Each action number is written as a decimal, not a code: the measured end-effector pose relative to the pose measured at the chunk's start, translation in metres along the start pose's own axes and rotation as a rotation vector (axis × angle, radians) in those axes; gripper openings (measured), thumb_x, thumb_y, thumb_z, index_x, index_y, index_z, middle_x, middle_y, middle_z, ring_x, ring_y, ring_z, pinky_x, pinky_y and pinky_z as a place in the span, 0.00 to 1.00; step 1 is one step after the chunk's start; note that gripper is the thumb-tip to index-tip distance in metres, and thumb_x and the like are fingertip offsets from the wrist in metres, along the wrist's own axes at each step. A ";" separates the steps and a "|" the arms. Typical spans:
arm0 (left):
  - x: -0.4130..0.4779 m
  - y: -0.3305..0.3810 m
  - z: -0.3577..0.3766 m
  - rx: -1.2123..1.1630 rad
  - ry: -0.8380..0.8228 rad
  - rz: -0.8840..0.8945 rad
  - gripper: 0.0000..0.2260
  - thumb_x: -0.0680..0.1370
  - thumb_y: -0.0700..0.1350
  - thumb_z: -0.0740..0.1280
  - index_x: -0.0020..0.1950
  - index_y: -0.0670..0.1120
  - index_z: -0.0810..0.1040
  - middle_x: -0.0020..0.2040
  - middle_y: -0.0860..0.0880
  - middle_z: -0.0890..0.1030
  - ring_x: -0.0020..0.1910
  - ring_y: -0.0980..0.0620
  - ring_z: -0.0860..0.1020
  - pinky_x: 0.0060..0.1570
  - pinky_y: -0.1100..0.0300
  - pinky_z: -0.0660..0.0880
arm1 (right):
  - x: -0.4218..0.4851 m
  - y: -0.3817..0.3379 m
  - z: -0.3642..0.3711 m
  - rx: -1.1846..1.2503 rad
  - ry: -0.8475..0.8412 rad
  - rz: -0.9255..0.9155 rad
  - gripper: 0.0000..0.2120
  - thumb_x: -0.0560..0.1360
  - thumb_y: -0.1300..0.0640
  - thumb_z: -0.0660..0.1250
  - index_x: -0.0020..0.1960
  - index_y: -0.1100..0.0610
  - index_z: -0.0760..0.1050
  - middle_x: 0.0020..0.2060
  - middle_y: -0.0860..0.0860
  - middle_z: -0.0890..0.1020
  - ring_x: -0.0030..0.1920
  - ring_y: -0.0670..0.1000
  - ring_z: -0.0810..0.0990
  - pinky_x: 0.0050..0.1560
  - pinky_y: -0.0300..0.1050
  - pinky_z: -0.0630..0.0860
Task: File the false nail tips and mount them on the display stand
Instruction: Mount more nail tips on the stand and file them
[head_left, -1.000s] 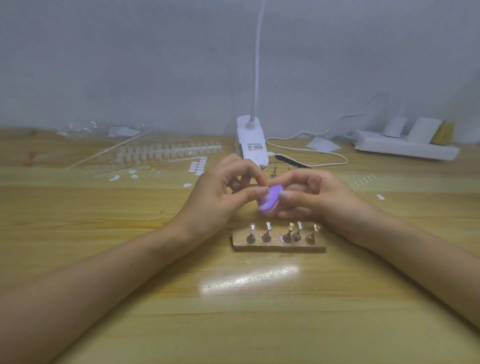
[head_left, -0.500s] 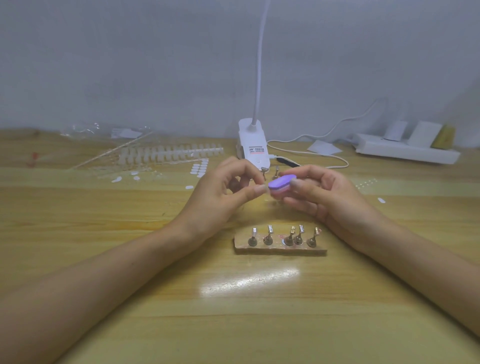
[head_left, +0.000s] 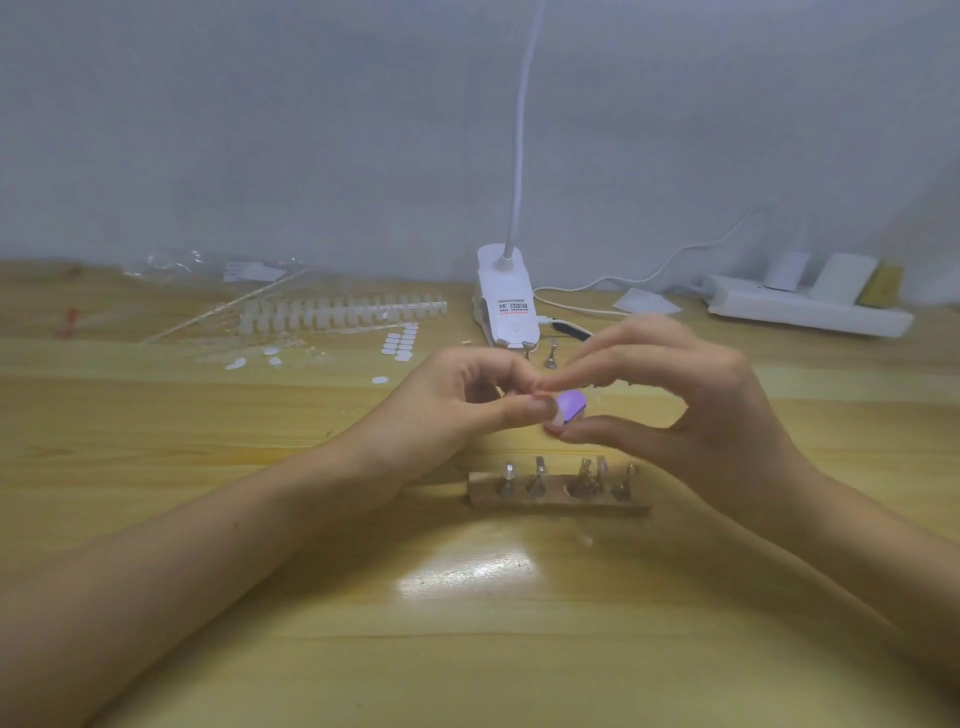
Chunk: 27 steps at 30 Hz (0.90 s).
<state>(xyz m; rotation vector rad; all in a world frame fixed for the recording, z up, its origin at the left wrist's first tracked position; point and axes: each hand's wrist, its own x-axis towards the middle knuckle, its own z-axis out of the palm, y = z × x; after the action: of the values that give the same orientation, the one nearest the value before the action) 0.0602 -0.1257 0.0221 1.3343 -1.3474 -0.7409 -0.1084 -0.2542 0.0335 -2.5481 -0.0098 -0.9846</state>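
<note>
We find the left hand (head_left: 457, 410) with thumb and forefinger pinched together on something too small to make out, by our judgement a false nail tip. The right hand (head_left: 701, 415) pinches the purple file block (head_left: 571, 406) between thumb and forefinger, its other fingers raised and spread. Half a second ago the block lay flat and higher. It is now tilted face-up against the left thumb tip, which we read as a filing stroke in progress, not mounting. The display stand (head_left: 558, 499) sits on the table (head_left: 467, 649) just below both hands, untouched. Strips of spare nail tips (head_left: 337, 312) lie well apart at far left, beside the lamp base (head_left: 506, 306).
</note>
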 end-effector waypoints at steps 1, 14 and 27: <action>0.000 0.003 0.001 -0.010 -0.024 -0.005 0.04 0.74 0.47 0.70 0.39 0.51 0.81 0.37 0.55 0.80 0.33 0.65 0.75 0.34 0.77 0.68 | 0.001 -0.004 0.002 -0.024 0.006 -0.008 0.11 0.69 0.56 0.78 0.51 0.56 0.85 0.45 0.50 0.82 0.47 0.48 0.79 0.49 0.42 0.75; -0.016 0.005 -0.002 0.262 -0.012 -0.073 0.21 0.65 0.53 0.80 0.53 0.59 0.75 0.47 0.62 0.80 0.43 0.59 0.75 0.40 0.72 0.71 | -0.011 -0.018 0.004 0.135 0.030 0.243 0.09 0.66 0.47 0.75 0.45 0.48 0.85 0.43 0.44 0.85 0.50 0.48 0.79 0.48 0.35 0.68; -0.019 -0.007 0.010 0.209 -0.033 -0.013 0.20 0.72 0.45 0.76 0.60 0.52 0.74 0.38 0.56 0.80 0.37 0.57 0.76 0.41 0.65 0.73 | -0.015 -0.018 0.019 0.073 -0.051 0.245 0.07 0.66 0.55 0.80 0.42 0.51 0.86 0.41 0.44 0.85 0.50 0.50 0.78 0.55 0.50 0.71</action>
<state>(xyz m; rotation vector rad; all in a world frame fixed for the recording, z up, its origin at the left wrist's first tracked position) 0.0495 -0.1110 0.0080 1.5008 -1.4751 -0.6463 -0.1102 -0.2283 0.0180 -2.4358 0.2423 -0.8097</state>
